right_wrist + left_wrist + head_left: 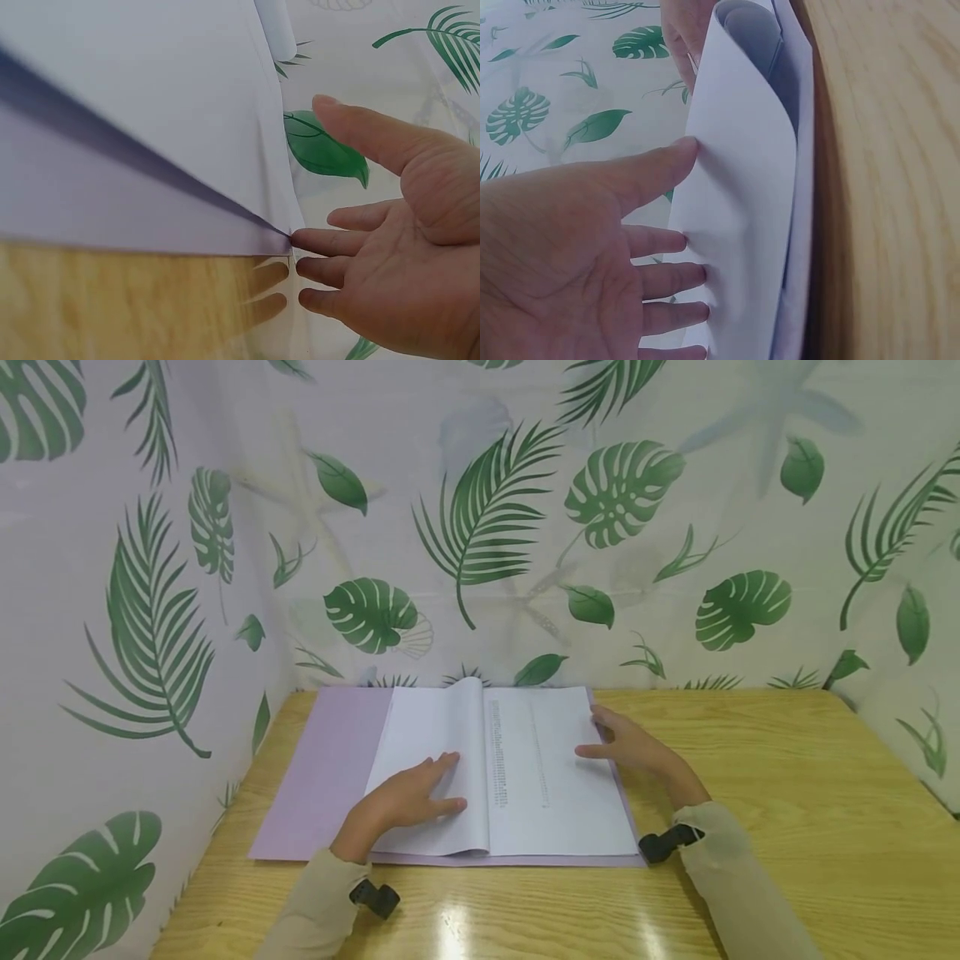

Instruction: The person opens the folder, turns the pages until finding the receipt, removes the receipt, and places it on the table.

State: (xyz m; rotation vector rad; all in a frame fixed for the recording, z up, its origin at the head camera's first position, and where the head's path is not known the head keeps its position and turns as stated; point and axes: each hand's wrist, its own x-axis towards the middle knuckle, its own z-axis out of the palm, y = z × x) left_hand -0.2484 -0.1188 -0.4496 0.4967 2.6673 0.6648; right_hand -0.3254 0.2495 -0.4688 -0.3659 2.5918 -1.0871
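A stack of white sheets in a purple folder (341, 752) lies opened flat on the table. My left hand (405, 797) rests on the left white page (420, 718), fingers spread, fingertips touching the paper in the left wrist view. That page bulges into a curl near the spine. My right hand (633, 745) is at the right edge of the printed page (562, 810), which carries narrow columns of small text. In the right wrist view the right hand (405, 255) has its fingers extended, one fingertip right at the page's edge, thumb apart from the paper.
The wooden table (787, 793) extends to the right of the folder and in front of it. Leaf-patterned cloth (480, 527) hangs behind and along both sides. Dark cameras (671, 842) are strapped at both wrists over beige sleeves (738, 877).
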